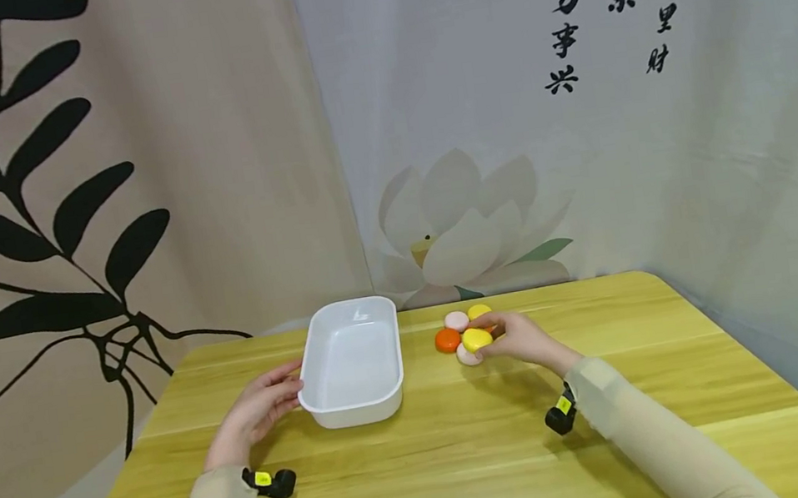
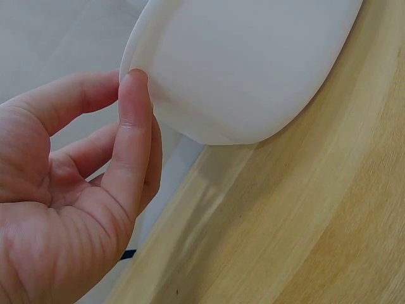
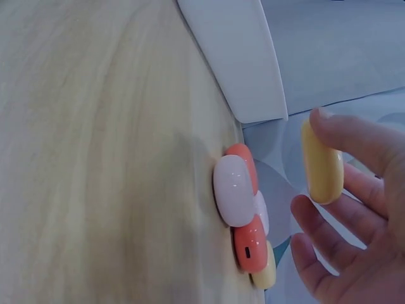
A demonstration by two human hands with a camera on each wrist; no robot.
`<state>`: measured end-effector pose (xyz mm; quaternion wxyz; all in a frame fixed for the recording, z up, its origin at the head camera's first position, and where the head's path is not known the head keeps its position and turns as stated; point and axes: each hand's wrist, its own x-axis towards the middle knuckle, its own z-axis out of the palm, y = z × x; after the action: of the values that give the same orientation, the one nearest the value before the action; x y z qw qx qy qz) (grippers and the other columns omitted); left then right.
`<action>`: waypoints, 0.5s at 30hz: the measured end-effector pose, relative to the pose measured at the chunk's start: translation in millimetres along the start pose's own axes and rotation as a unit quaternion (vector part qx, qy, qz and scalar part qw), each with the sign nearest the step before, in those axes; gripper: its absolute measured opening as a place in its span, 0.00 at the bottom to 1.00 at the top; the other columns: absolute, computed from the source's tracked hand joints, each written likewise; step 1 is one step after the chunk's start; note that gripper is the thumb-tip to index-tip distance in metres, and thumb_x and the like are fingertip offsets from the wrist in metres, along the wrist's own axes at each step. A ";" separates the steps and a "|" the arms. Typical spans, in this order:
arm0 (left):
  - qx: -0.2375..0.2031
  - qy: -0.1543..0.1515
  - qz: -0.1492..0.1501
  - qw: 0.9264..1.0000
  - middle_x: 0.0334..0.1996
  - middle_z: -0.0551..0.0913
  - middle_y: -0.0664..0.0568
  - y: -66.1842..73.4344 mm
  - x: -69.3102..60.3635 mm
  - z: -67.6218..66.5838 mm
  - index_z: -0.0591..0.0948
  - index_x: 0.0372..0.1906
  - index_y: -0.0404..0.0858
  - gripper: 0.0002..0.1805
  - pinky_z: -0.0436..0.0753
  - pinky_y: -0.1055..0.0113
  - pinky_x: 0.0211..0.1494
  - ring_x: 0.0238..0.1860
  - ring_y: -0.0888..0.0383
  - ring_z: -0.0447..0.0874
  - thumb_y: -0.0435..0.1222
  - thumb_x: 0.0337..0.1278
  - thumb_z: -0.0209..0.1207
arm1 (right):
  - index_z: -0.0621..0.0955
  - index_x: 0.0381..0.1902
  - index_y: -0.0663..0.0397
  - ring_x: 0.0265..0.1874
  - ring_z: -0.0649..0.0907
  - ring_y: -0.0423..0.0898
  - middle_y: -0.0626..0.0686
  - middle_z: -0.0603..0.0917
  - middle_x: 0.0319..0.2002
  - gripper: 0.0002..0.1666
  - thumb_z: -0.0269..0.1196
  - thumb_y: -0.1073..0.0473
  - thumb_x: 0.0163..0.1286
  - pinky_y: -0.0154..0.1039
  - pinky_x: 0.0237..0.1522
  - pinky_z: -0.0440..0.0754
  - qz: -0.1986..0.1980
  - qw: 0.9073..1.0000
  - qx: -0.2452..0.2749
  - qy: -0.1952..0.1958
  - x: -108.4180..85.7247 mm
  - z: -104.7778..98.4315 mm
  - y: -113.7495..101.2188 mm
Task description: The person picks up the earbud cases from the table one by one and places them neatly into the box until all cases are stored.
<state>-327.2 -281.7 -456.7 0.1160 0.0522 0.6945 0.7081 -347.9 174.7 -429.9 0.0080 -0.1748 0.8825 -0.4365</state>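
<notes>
Right hand [image 1: 528, 341] pinches yellow piece [image 1: 476, 340] just above the pile [image 1: 447, 340], left hand [image 1: 259, 406] pinches tray [image 1: 359, 415] edge; piece looks light, hard, slightly slippery, probably best taken by its rounded sides.

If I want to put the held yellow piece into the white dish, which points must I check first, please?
1. Right hand pinches the yellow piece: ok.
2. Piece raised off the other pieces: ok, a gap shows in the right wrist view.
3. Left hand holds the white dish at its rim: ok.
4. Dish open side up: ok.
5. Piece above dish: not ok, right of it.
6. Grip firmness: cannot tell.
</notes>
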 end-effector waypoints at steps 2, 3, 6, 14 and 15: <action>-0.003 0.006 -0.002 1.000 0.40 0.80 0.48 0.4 -0.3 0.0 0.59 0.70 0.23 0.34 0.84 0.68 0.44 0.37 0.58 0.83 0.28 0.64 0.58 | 0.81 0.56 0.53 0.41 0.80 0.49 0.55 0.81 0.51 0.31 0.75 0.57 0.53 0.39 0.38 0.81 0.001 1.000 0.000 -0.004 0.5 -1.3 -3.4; -0.002 0.004 -0.002 1.000 0.40 0.80 0.49 0.7 -0.5 -0.3 0.58 0.70 0.23 0.34 0.84 0.68 0.44 0.37 0.58 0.83 0.28 0.64 0.58 | 0.81 0.56 0.54 0.41 0.80 0.49 0.55 0.81 0.51 0.31 0.75 0.57 0.53 0.39 0.38 0.81 0.001 1.000 0.001 -0.005 0.9 -1.9 -4.8; -0.006 0.005 -0.004 1.000 0.41 0.80 0.49 2.1 -1.5 0.4 0.58 0.71 0.23 0.34 0.84 0.69 0.44 0.37 0.58 0.83 0.28 0.64 0.58 | 0.80 0.57 0.56 0.41 0.80 0.50 0.55 0.81 0.51 0.31 0.74 0.57 0.54 0.40 0.39 0.82 -0.003 1.000 0.004 -0.005 2.9 -3.7 -7.6; -0.012 0.005 -0.004 1.000 0.40 0.80 0.49 4.8 -3.6 3.1 0.58 0.70 0.23 0.34 0.84 0.69 0.43 0.36 0.58 0.83 0.28 0.64 0.58 | 0.78 0.60 0.58 0.44 0.80 0.50 0.57 0.80 0.55 0.33 0.73 0.58 0.55 0.41 0.40 0.82 -0.013 1.000 0.006 -0.012 9.0 -8.1 -14.1; -0.011 0.003 -0.002 1.000 0.40 0.80 0.49 4.8 -3.9 3.1 0.58 0.70 0.23 0.34 0.84 0.69 0.44 0.36 0.58 0.83 0.28 0.64 0.57 | 0.78 0.60 0.58 0.44 0.80 0.50 0.57 0.80 0.55 0.33 0.73 0.57 0.55 0.41 0.40 0.82 -0.012 1.000 0.007 -0.014 9.6 -8.4 -15.7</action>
<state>-323.2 -279.7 -451.4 0.1159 0.0468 0.6873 0.7155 -353.6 169.4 -411.2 0.0159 -0.1918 0.8771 -0.4400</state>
